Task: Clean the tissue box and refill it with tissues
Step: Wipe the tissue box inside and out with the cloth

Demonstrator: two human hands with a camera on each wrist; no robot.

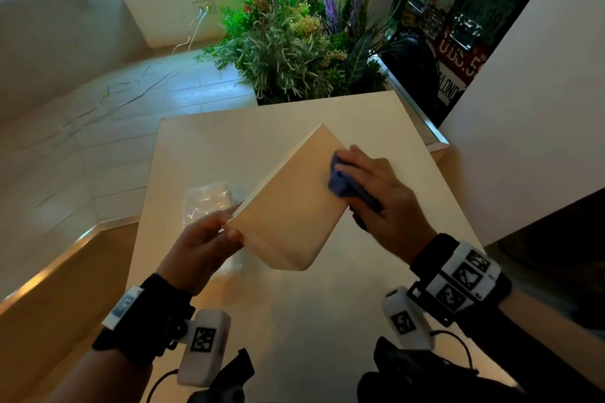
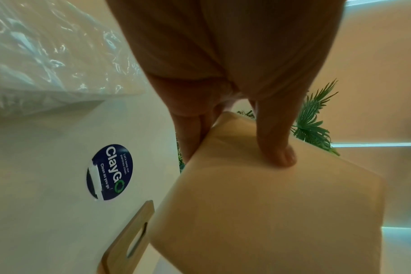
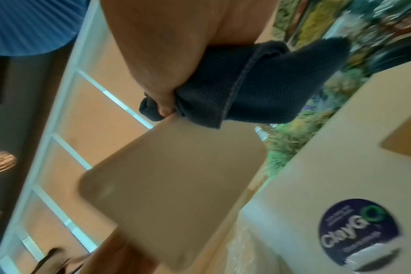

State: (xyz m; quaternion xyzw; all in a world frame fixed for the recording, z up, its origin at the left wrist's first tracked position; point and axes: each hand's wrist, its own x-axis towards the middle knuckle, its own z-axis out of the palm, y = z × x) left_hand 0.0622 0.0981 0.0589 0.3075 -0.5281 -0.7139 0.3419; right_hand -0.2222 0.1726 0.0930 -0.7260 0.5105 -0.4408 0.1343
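Observation:
A beige tissue box [image 1: 291, 206] is held tilted above the white table [image 1: 327, 321]. My left hand [image 1: 209, 239] grips its near left corner, thumb on the broad face and fingers behind; the left wrist view shows the thumb [image 2: 279, 148] pressed on the box [image 2: 270, 213]. My right hand [image 1: 376, 186] holds a dark blue cloth [image 1: 343, 183] against the box's upper right edge; in the right wrist view the cloth [image 3: 246, 89] is bunched under the fingers above the box [image 3: 171, 185]. A clear plastic pack of tissues [image 1: 209, 203] lies on the table under the box.
A wooden lid with a slot [image 2: 129, 237] lies on the table beside a round blue sticker [image 2: 109, 172]. A planter of green and purple plants [image 1: 294, 42] stands beyond the table's far edge. A white wall [image 1: 540, 91] rises at the right.

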